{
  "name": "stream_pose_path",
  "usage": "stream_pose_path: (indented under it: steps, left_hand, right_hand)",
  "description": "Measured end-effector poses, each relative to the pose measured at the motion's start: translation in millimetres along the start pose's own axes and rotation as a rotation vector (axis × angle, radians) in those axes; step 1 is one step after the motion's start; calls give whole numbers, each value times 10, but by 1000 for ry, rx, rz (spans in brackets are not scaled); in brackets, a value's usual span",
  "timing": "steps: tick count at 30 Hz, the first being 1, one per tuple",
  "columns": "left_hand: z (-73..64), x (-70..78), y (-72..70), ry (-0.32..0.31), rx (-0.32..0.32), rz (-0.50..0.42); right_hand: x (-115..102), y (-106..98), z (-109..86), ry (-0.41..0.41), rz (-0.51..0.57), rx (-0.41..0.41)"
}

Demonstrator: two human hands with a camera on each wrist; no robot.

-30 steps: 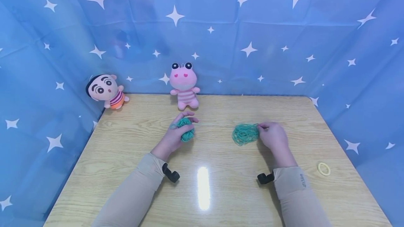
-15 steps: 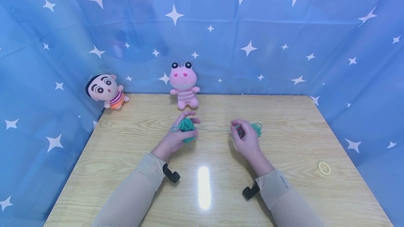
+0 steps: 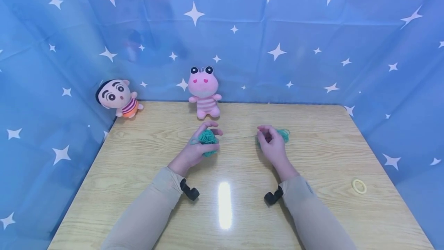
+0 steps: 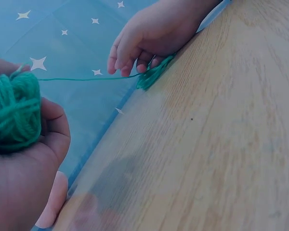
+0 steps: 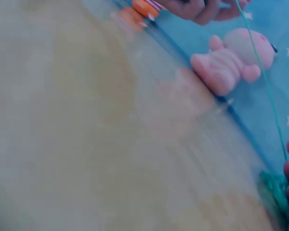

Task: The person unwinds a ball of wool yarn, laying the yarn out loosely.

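Left hand (image 3: 192, 149) is gripping the ball (image 3: 208, 137) over the table (image 3: 249, 188), left of centre, towards the far edge. Well apart, the right hand (image 3: 274, 147) is hanging with bent fingers at the loose yarn (image 3: 285, 134); whether they are pinching any, I cannot tell. One strand (image 4: 86, 79) is running between ball and right hand. Farther out, the pink toy (image 3: 204, 88) is sitting at the far edge, the doll (image 3: 119, 97) is tilting by the far left corner, and the ring (image 3: 354, 186) is lying near the right edge.

High head view, wrist views near table (image 4: 212, 154)
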State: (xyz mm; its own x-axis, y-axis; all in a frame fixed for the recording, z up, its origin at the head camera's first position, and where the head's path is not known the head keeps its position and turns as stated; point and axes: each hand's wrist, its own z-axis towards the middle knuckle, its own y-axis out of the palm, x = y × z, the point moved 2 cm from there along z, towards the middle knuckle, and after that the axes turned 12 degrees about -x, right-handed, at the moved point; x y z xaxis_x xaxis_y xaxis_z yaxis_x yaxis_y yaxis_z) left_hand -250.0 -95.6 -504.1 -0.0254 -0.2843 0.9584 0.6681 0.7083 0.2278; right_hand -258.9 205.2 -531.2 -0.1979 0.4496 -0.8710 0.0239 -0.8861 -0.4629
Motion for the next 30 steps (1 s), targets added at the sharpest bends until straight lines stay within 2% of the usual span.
stream_pose_path:
  steps: [4,8,9,11,14,15,17,21,25,28,30]
  left_hand:
    - [11,-18,0,-4,1,3]
    - [27,-34,-5,-10,14,24]
    - [33,-38,-8,-10,16,33]
    - [45,-41,-14,-12,20,50]
    - [63,-42,-18,-19,22,93]
    - [66,-43,-19,-22,25,118]
    - [64,-35,-12,-28,26,171]
    - [58,-38,15,-33,24,207]
    - [54,-63,29,-11,23,133]
    - [41,-68,26,26,44,127]
    - [31,-63,19,42,72,156]
  right_hand:
    - [18,17,95,-50,-33,48]
    - [-135,113,70,-243,-161,73]
    - [-205,161,48,-293,-194,50]
    - [-372,281,-1,-349,-237,-53]
    - [-591,492,-71,-327,-277,-243]
    - [-645,552,-90,-312,-291,-286]
    - [-712,638,-124,-306,-316,-315]
    - [-745,668,-170,-379,-339,-217]
    - [-727,620,-163,-459,-332,-98]
    - [-693,572,-130,-519,-325,-17]
    - [-665,537,-107,-549,-311,29]
